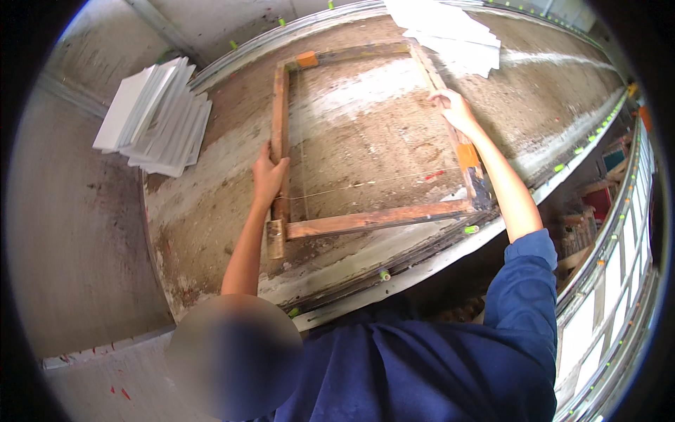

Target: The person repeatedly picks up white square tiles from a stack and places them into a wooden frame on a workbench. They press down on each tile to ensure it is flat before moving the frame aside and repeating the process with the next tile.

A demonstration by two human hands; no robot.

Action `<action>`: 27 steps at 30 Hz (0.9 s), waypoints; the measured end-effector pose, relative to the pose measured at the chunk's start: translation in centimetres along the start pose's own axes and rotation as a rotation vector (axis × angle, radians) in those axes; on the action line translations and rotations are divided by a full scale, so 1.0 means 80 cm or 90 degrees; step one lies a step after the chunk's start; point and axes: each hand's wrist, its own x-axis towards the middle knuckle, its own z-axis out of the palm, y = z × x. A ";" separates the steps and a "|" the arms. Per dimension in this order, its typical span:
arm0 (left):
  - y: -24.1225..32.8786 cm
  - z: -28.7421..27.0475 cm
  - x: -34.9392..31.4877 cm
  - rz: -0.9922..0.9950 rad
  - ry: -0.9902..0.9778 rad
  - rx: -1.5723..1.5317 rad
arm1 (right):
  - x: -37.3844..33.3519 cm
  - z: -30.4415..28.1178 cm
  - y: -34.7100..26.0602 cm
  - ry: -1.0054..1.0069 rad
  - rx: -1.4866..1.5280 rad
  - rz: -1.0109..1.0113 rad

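A worn rectangular wooden frame (380,219) lies over the stained work surface, open in the middle. Thin pale cords (365,184) cross inside it, one along its left side and one near its near bar. My left hand (269,174) is closed around the left bar, with its thumb on the inner side. On the right bar, toward the far end, my right hand (455,112) grips with curled fingers. Orange patches (467,156) mark two of the frame's corners. A small wooden block (275,240) sticks out at the near left corner.
A fanned stack of white sheets or thin panels (156,118) stands at the far left. More white sheets (453,36) lie beyond the frame's far right corner. The brown-stained table (211,232) has a pale metal edge with small green clips (471,229). Shelving with clutter (583,225) sits below right.
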 end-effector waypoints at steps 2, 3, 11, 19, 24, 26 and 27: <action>0.022 0.023 -0.024 -0.024 0.014 0.044 | -0.008 -0.005 0.019 0.016 -0.007 -0.015; 0.018 -0.015 -0.010 -0.011 0.002 0.081 | -0.008 0.037 0.012 0.032 0.037 -0.009; 0.013 -0.030 -0.040 -0.035 -0.028 0.024 | 0.011 0.061 0.020 0.040 -0.063 -0.024; -0.099 -0.216 -0.075 -0.217 0.080 -0.202 | 0.053 0.221 -0.278 -0.173 0.214 -0.150; -0.172 -0.315 -0.086 -0.339 0.204 -0.348 | 0.039 0.403 -0.430 -0.479 0.511 0.088; -0.197 -0.336 -0.078 -0.346 0.218 -0.410 | 0.030 0.452 -0.477 -0.483 0.682 0.215; -0.209 -0.345 -0.072 -0.350 0.226 -0.442 | 0.027 0.474 -0.499 -0.481 0.764 0.283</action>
